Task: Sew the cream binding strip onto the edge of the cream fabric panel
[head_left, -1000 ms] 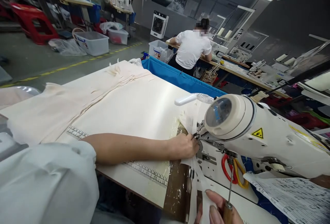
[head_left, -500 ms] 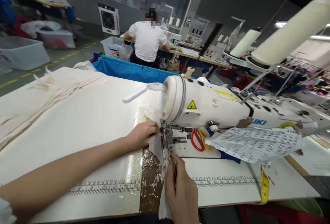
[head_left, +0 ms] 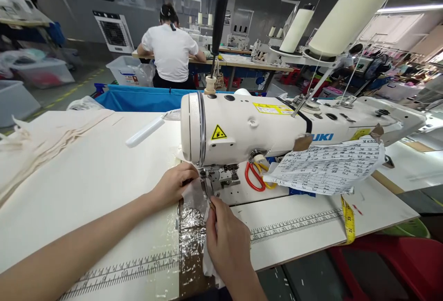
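Observation:
A white sewing machine point(head_left: 238, 128) lies across the table, its needle area at the left end. Beside the needle, my left hand point(head_left: 178, 181) is closed on white fabric point(head_left: 194, 195) at the fabric's upper left. My right hand point(head_left: 224, 231) is lower and to the right, its thumb and fingers pinching a thin metal tool point(head_left: 208, 191), probably tweezers, whose tip points toward the needle area. The fabric runs down past this hand to the table's front edge. Shiny clear film over a brown strip point(head_left: 192, 245) lies under and left of the fabric.
Red and yellow scissors point(head_left: 255, 177) and a printed paper sheet point(head_left: 328, 165) lie right of the needle. Pale fabric pieces point(head_left: 51, 153) rest at the left. A yellow tape point(head_left: 348, 222) hangs at the front edge. A person in white point(head_left: 170, 54) sits beyond a blue bin point(head_left: 138, 99).
The camera view has turned, so the machine and both hands appear farther left. Both hands stay near the needle, still holding the fabric and the metal tool.

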Demonstrator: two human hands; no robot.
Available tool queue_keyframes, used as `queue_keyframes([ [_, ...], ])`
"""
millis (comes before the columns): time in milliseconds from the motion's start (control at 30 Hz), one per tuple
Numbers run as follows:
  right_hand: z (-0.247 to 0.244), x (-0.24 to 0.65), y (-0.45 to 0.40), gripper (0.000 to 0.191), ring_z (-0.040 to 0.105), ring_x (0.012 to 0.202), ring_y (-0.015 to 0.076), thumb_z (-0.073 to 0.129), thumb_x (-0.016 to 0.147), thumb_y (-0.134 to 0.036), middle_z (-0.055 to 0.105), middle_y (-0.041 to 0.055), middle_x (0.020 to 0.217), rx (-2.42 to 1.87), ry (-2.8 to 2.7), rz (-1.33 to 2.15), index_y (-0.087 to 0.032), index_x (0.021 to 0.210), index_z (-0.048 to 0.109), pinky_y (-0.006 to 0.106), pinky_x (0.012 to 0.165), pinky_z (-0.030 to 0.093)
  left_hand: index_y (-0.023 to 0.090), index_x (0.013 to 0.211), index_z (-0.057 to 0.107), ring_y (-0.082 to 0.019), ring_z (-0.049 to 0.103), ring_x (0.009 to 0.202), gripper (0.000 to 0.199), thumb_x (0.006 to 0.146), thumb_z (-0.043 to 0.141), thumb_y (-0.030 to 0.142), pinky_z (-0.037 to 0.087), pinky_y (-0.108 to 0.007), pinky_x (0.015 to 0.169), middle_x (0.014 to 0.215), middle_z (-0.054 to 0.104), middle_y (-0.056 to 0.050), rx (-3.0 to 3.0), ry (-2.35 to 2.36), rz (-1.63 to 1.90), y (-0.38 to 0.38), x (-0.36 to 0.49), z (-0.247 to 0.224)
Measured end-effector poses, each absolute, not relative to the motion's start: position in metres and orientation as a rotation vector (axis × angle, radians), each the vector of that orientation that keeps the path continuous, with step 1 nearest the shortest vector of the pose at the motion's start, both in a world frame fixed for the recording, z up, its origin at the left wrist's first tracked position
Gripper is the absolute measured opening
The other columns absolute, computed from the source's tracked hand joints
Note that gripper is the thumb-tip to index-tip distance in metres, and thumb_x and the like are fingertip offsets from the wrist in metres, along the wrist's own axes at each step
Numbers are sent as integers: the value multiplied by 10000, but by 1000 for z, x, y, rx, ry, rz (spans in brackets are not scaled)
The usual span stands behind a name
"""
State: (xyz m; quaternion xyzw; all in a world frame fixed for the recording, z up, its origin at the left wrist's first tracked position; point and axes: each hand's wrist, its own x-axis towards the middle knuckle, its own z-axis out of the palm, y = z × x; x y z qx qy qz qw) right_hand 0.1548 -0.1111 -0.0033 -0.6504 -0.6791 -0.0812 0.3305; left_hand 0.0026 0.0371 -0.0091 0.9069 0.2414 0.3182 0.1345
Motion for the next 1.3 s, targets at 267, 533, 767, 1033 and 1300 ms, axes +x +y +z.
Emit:
queue_keyframes([
  [267, -5, 156, -114, 360, 708, 602, 162, 300, 1013, -199, 752, 58, 851, -1663, -1757, -188, -124, 1094, 643, 250, 471, 449, 166, 838, 616, -140, 581, 684, 196, 967, 474, 209, 479, -227, 608, 715, 564, -12, 2677, 726, 927, 37, 3, -11],
  [533, -5, 153, -110, 397, 710, 592, 162, 272, 1022, -196, 754, 75, 849, -1707, -1767, -222, -116, 1089, 655, 254, 472, 446, 175, 864, 603, -147, 585, 715, 207, 978, 443, 240, 492, -236, 620, 767, 576, -28, 2720, 738, 897, 35, 3, -9],
  [767, -8, 152, -110, 417, 725, 637, 176, 256, 1038, -199, 756, 100, 888, -1745, -1793, -210, -108, 1119, 655, 263, 490, 487, 174, 909, 609, -164, 583, 734, 207, 958, 439, 282, 497, -258, 622, 796, 581, -42, 2751, 795, 761, 34, 5, -4],
  [1033, -6, 152, -111, 411, 721, 619, 164, 259, 1034, -197, 759, 86, 857, -1724, -1766, -230, -107, 1099, 654, 248, 481, 478, 176, 800, 587, -140, 576, 698, 273, 961, 470, 363, 482, -234, 610, 770, 603, -20, 2522, 839, 757, 39, 6, -7],
  [1300, -9, 149, -108, 412, 728, 620, 173, 263, 1034, -196, 761, 87, 840, -1759, -1760, -278, -107, 1091, 661, 255, 463, 491, 169, 832, 592, -140, 598, 735, 281, 1002, 464, 353, 501, -235, 634, 803, 614, -37, 2641, 683, 873, 39, 4, -9],
])
